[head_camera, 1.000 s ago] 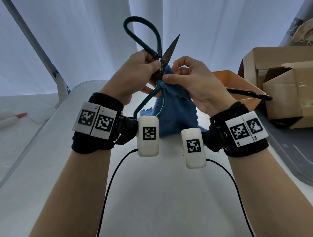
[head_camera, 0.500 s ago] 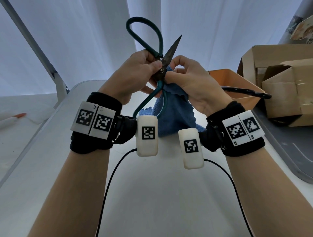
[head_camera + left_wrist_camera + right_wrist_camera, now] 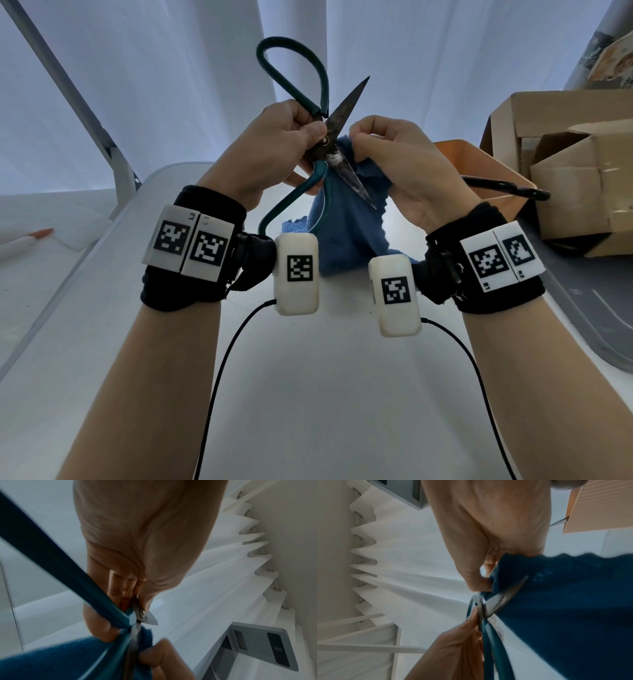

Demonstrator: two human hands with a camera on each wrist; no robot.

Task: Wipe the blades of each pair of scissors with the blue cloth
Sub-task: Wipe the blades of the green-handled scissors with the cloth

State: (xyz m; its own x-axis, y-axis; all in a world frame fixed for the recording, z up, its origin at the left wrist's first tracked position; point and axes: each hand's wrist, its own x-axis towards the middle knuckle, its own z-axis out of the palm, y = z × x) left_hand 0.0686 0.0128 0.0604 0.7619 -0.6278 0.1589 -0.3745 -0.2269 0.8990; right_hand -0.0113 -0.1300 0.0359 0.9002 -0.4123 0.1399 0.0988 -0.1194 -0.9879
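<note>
Teal-handled scissors (image 3: 323, 140) are held up over the table, spread wide. My left hand (image 3: 306, 132) grips them at the pivot (image 3: 141, 613). One dark blade (image 3: 349, 102) points up and to the right. The other blade (image 3: 354, 181) slants down and lies bare in front of the blue cloth (image 3: 346, 236). My right hand (image 3: 358, 140) pinches the cloth's top edge right beside the pivot, and the rest hangs down to the table. In the right wrist view the lower blade (image 3: 505, 599) lies against the cloth (image 3: 565, 608).
An orange box (image 3: 459, 154) stands at the back right with black-handled scissors (image 3: 503, 188) sticking out of it. Cardboard boxes (image 3: 565, 178) stand further right. A grey mat (image 3: 582, 308) lies at the right edge of the white table (image 3: 308, 394). A metal frame leg (image 3: 116, 161) rises at the back left.
My right hand has shifted slightly up and to the right with the cloth. The lower blade, hidden before by hand and cloth, now shows in front of the cloth. My left hand keeps its grip.
</note>
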